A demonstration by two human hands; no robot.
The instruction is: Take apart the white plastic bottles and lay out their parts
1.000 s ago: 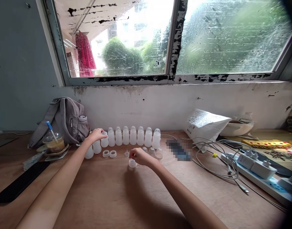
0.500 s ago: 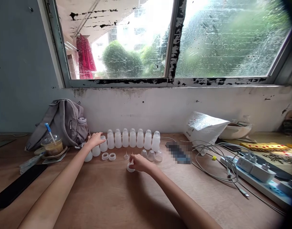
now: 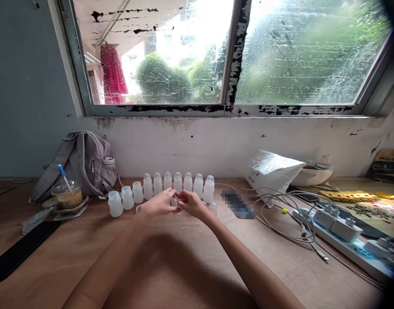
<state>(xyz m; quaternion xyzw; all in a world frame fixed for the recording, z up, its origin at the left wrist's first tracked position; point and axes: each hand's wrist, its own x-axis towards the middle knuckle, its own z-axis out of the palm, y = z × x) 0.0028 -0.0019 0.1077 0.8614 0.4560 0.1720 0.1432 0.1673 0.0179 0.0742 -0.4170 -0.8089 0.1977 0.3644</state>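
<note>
My left hand (image 3: 160, 203) and my right hand (image 3: 192, 203) meet in the middle, above the table, fingers closed round a small whitish bottle ring (image 3: 174, 201). My fingers cover most of it, so a nipple in it cannot be made out. Behind my hands stands a row of several frosted baby bottles with clear caps (image 3: 209, 189). Three uncapped bottles stand to the left, the nearest an open-topped bottle (image 3: 115, 204). A loose clear cap (image 3: 213, 208) sits beside my right wrist. Other small parts on the table are mostly hidden behind my hands and wrists.
A grey backpack (image 3: 84, 165) leans at the left wall, with a drink cup (image 3: 69, 195) before it and a black flat object (image 3: 21, 251) nearer. On the right are a blurred dark item (image 3: 238, 204), a silvery bag (image 3: 271, 171), tangled cables (image 3: 280, 219) and a power strip (image 3: 351, 246).
My left hand has left the uncapped bottles and moved right to join my right hand. The right hand has lifted the ring off the table, and both hands now hold it.
</note>
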